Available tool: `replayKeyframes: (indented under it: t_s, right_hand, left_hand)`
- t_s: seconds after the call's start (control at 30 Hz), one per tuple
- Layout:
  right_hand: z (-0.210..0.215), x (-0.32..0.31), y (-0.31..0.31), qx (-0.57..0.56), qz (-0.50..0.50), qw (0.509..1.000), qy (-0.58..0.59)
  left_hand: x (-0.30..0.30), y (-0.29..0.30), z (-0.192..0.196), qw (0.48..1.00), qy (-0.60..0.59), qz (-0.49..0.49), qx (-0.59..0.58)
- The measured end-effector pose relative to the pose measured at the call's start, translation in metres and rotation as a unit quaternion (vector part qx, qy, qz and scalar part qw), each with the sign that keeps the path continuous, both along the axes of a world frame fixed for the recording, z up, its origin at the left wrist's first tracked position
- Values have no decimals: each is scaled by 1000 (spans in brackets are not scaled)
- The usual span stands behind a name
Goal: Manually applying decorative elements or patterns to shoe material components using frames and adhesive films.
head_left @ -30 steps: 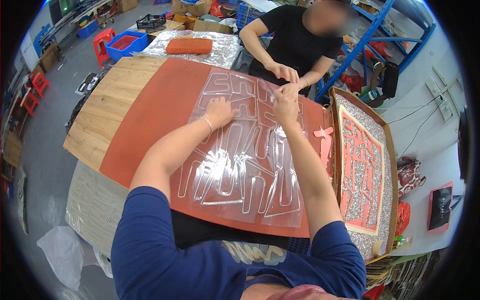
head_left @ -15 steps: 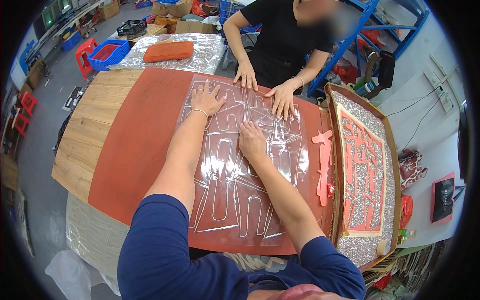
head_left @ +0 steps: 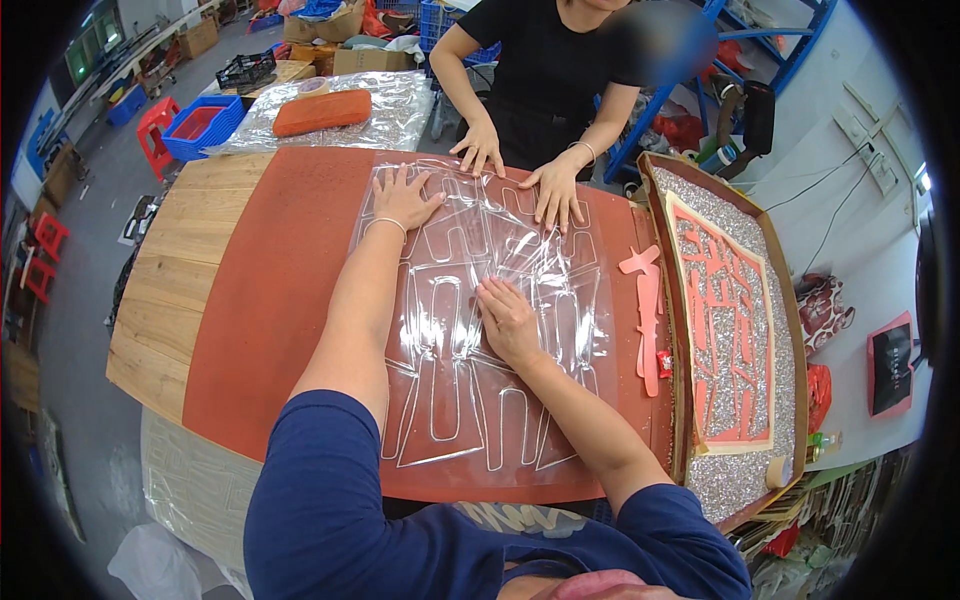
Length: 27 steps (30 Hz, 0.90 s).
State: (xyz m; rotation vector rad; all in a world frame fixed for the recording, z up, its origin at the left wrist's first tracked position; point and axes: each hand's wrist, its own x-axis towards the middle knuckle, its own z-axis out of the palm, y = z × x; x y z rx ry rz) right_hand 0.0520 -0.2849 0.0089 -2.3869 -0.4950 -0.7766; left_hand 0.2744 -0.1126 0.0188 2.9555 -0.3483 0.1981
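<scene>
A clear plastic sheet (head_left: 450, 420) with outlined shapes moulded into it lies on a red-brown board (head_left: 270, 270). Creases shine across its middle. My left hand (head_left: 405, 200) rests flat on the sheet's far left part, fingers spread. My right hand (head_left: 510, 320) is down on the middle of the sheet, its fingers close together and laid along the plastic, where creases fan out. Across the table, a co-worker's one hand (head_left: 481, 148) touches the sheet's far edge, and the other hand (head_left: 556, 190) presses its far right part.
Right of the board lie pink cut-out strips (head_left: 648, 320) and a small red packet (head_left: 664, 364). Beside them stands a shallow tray (head_left: 735, 495) of glittery grit holding a pink cut-out panel (head_left: 750, 350). Wooden boards (head_left: 165, 300) extend left. An orange-red block (head_left: 322, 112) sits behind.
My right hand has slid toward me over the sheet, and creases now spread from its fingers. My left hand stays on the far left part. The whole view has shifted slightly.
</scene>
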Motion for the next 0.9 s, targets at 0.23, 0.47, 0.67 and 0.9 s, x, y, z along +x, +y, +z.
replayKeyframes:
  t_s: [0.23, 0.47, 0.67, 0.9]
  right_hand:
    - [2, 2, 6, -21, -14, 998, -55]
    - [5, 1, 4, -82, -37, 993, -76]
    - [9, -1, -1, -40, -1, 996, -77]
    - [17, -4, 0, 13, 37, 995, -92]
  left_hand:
    - [31, 9, -11, 998, 14, -40, -38]
    - [22, 4, -6, 999, -46, -20, -8]
    - [24, 0, 6, 999, -33, -16, 41]
    - [44, 5, -3, 994, -78, -52, 56]
